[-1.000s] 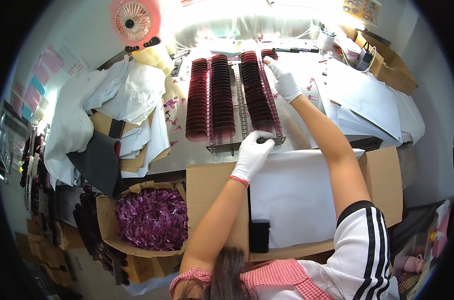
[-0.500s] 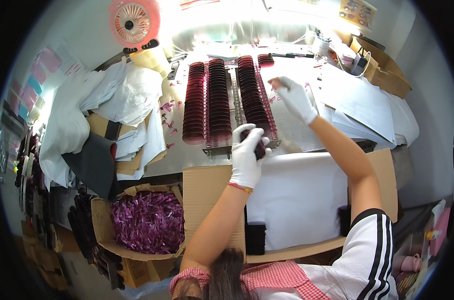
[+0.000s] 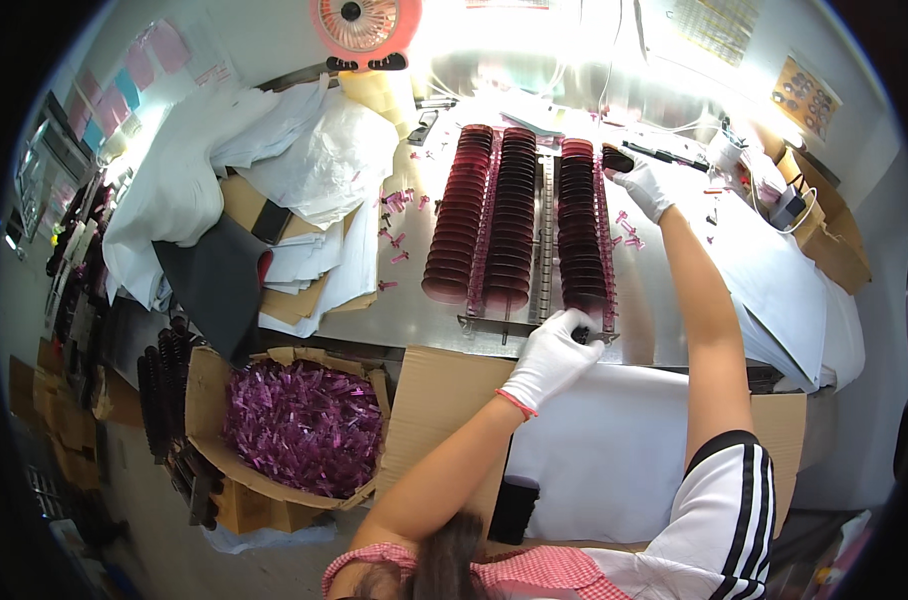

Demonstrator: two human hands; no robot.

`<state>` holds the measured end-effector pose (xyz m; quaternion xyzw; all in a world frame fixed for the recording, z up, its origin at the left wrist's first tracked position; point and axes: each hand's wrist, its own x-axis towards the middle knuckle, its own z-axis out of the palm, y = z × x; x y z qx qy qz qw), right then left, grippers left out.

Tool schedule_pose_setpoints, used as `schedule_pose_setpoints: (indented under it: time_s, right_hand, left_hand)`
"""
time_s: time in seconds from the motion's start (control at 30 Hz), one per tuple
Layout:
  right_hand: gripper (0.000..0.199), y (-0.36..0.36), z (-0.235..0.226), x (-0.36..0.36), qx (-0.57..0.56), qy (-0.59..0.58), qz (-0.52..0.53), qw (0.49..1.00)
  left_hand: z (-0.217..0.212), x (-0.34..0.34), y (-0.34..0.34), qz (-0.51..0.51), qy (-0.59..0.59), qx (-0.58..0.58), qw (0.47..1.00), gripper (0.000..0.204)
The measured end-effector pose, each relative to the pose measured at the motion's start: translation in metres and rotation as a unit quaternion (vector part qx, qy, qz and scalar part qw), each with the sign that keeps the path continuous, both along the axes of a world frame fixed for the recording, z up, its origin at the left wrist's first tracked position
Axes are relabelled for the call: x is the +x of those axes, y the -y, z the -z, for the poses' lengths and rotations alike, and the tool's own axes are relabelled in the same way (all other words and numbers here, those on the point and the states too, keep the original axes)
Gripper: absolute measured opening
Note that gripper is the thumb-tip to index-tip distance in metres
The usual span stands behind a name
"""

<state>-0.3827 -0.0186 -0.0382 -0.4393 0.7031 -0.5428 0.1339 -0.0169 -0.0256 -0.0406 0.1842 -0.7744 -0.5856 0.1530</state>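
Observation:
Rows of dark red, tinted round lenses [image 3: 509, 215] stand packed on a metal rack [image 3: 546, 240] with pinkish-purple clips along it. My left hand [image 3: 554, 355], in a white glove, is at the near end of the right-hand row. Its fingers are closed around a small dark piece, mostly hidden. My right hand [image 3: 649, 188], also gloved with bare fingertips, reaches to the far right of the rack. Its fingers are closed on a short stack of dark lenses [image 3: 616, 158] beside the row's far end.
A carton of purple clips [image 3: 304, 430] stands at the lower left. Loose clips [image 3: 629, 230] lie beside the rack. Papers and plastic sheets [image 3: 314, 180] are piled left, white sheets [image 3: 764, 270] right. A pink fan [image 3: 366, 25] stands behind. A carton with white lining [image 3: 604, 450] is before me.
My right hand has moved onto the short lens stack. My left hand has shifted to the rack's near end, and less of the dark piece in it shows. The view has turned left.

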Motion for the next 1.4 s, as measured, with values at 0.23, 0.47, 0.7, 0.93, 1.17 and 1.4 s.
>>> schedule_pose_setpoints:
  time_s: [0.23, 0.47, 0.7, 0.93, 1.17, 1.4]
  right_hand:
    - [0.040, 0.013, 0.035, 0.023, -0.048, -0.205, 0.188, 0.959]
    - [0.049, 0.006, 0.031, 0.013, 0.184, -0.490, 0.242, 0.817]
    - [0.037, -0.053, -0.050, 0.119, -0.158, -0.062, 0.087, 0.982]
    - [0.031, -0.147, -0.051, 0.290, -0.047, -0.235, -0.026, 0.970]
    - [0.050, -0.250, -0.063, 0.331, 0.290, -0.263, 0.030, 0.920]
    - [0.045, -0.367, -0.035, 0.339, 0.460, -0.171, 0.081, 0.867]
  left_hand:
    - [0.004, 0.000, -0.001, -0.011, -0.024, -0.019, 0.999, 0.019]
    - [0.003, -0.001, -0.001, -0.011, 0.005, -0.019, 1.000, 0.022]
    - [-0.028, 0.014, -0.011, -0.017, -0.074, 0.368, 0.927, 0.038]
    - [-0.040, 0.014, -0.067, 0.010, -0.257, 0.627, 0.736, 0.040]
    - [-0.012, 0.042, -0.135, 0.131, -0.084, 0.700, 0.697, 0.047]
    - [-0.001, 0.085, -0.181, 0.205, 0.145, 0.504, 0.827, 0.045]
